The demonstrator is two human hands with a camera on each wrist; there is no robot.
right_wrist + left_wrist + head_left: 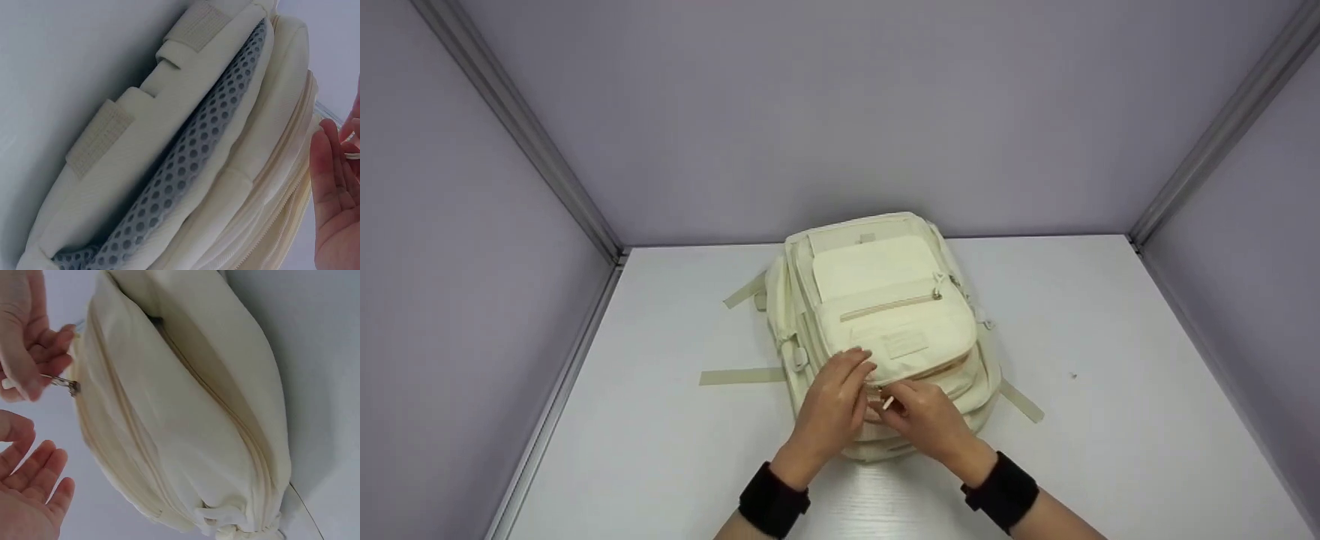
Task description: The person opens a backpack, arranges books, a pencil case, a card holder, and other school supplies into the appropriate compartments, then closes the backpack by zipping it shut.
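A cream backpack [900, 300] lies front side up, with several zipped compartments. My right hand [926, 420] pinches a zipper pull [63, 382] between thumb and fingers. Its metal link runs to the bag's edge, and a white tip [889, 403] sticks out from the fingers. My left hand [831, 397] rests along the lower edge of the front pocket, beside the right one. Seen from the left wrist, the left hand's fingers [36, 478] are loosely bent with nothing between them. At the right wrist view's edge, the right hand [334, 197] is cut off.
Straps [742, 376] spread from both sides of the bag over the white table [660, 315]. Grey mesh padding [191, 146] shows on the bag's back. Pale panels [847, 112] stand around the table. A tiny scrap [1073, 375] lies to the right.
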